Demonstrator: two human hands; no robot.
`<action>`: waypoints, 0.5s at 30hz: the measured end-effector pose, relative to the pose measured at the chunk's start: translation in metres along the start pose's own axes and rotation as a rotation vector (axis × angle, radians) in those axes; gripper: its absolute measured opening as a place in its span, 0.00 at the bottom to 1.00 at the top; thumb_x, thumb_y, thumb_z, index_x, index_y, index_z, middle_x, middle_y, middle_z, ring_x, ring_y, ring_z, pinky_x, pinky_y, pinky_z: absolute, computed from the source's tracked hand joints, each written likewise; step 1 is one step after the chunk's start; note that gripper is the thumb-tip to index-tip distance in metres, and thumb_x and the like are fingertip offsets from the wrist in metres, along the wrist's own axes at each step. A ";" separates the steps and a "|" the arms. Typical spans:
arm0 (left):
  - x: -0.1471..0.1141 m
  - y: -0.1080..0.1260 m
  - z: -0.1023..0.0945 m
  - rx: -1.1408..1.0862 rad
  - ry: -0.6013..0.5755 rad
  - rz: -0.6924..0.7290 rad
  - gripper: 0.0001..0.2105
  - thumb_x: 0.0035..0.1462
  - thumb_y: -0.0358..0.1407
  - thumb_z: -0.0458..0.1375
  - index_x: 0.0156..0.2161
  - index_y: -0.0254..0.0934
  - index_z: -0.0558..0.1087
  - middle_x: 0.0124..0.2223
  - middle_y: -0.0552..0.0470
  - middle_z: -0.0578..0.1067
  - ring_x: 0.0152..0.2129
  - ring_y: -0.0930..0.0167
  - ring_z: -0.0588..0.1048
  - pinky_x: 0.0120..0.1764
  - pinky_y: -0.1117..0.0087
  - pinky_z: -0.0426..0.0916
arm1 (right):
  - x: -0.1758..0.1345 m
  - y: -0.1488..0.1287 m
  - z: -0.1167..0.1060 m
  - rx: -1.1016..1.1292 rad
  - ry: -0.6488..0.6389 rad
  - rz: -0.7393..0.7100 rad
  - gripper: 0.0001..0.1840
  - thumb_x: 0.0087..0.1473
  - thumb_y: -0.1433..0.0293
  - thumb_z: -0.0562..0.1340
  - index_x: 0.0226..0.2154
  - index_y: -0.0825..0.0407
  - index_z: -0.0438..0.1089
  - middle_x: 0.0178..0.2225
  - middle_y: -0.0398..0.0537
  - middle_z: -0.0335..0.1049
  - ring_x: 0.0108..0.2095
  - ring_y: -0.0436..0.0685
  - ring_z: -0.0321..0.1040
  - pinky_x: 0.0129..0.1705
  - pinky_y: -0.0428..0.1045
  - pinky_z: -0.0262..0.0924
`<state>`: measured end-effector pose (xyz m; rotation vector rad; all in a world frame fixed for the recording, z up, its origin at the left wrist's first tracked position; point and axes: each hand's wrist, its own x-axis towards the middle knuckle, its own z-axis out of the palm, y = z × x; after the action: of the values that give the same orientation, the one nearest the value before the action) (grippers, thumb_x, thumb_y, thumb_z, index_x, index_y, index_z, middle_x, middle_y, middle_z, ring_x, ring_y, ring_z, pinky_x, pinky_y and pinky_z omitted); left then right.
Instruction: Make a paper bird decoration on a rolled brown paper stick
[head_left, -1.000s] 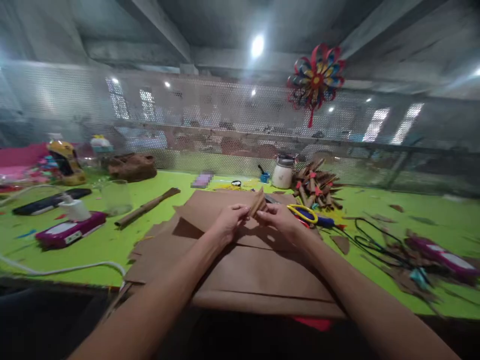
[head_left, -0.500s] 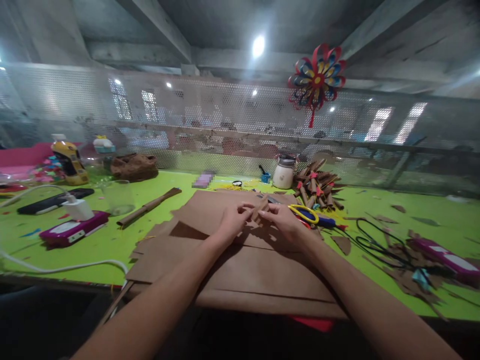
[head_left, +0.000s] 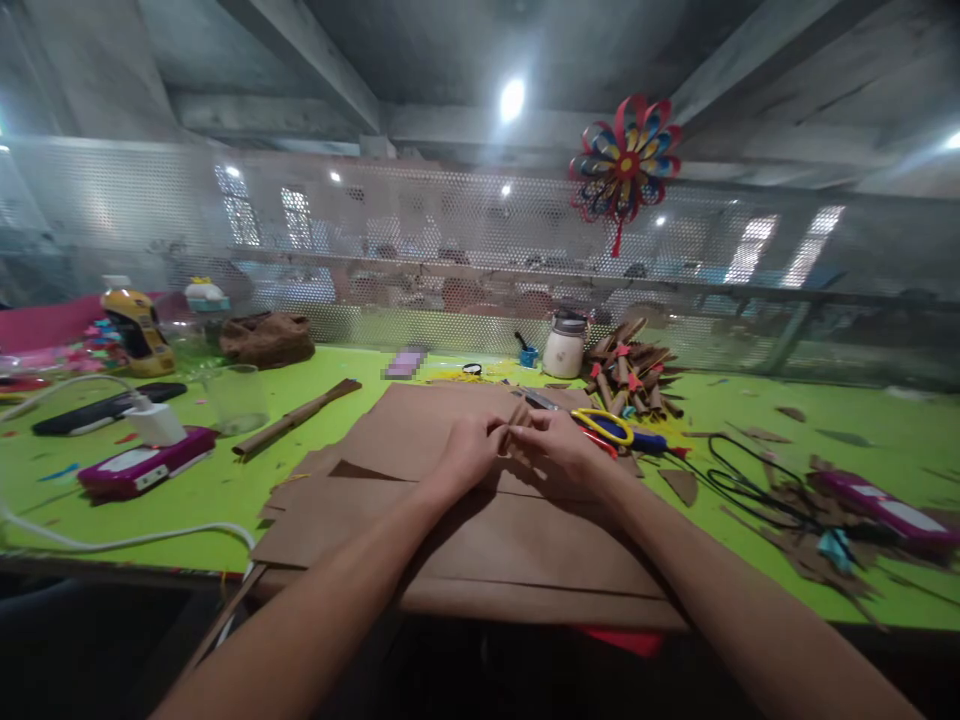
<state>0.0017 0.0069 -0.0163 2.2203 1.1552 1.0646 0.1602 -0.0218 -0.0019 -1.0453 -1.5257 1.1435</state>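
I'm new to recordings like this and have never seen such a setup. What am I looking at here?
There is no machine: these are a person's two bare hands, seen by a camera worn on the head that looks forward and down. The left hand and right hand meet near the middle, holding a small folded piece of brown paper in their fingertips. Beneath them, flat brown paper sheets lie on a lime-green table. Close to the right hand are scissors with yellow loop handles; behind them is a heap of brown paper rolls. A clear plastic cup stands off to the left.
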 end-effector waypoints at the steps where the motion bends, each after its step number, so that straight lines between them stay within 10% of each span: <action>1: 0.000 0.000 -0.001 0.009 0.012 -0.002 0.14 0.56 0.37 0.49 0.29 0.33 0.76 0.25 0.50 0.75 0.23 0.73 0.71 0.27 0.75 0.61 | 0.001 0.001 -0.001 -0.006 0.021 0.009 0.16 0.40 0.59 0.68 0.24 0.56 0.69 0.21 0.43 0.68 0.21 0.48 0.60 0.24 0.45 0.53; 15: -0.004 0.007 0.001 0.015 -0.042 0.042 0.16 0.56 0.34 0.48 0.43 0.34 0.75 0.33 0.47 0.78 0.26 0.72 0.73 0.29 0.75 0.65 | 0.004 0.002 -0.001 -0.076 0.119 0.043 0.15 0.38 0.63 0.68 0.16 0.55 0.65 0.14 0.40 0.62 0.16 0.45 0.55 0.19 0.44 0.48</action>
<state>0.0048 -0.0003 -0.0146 2.2765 1.1077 1.0238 0.1611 -0.0173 -0.0033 -1.1816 -1.4684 1.0410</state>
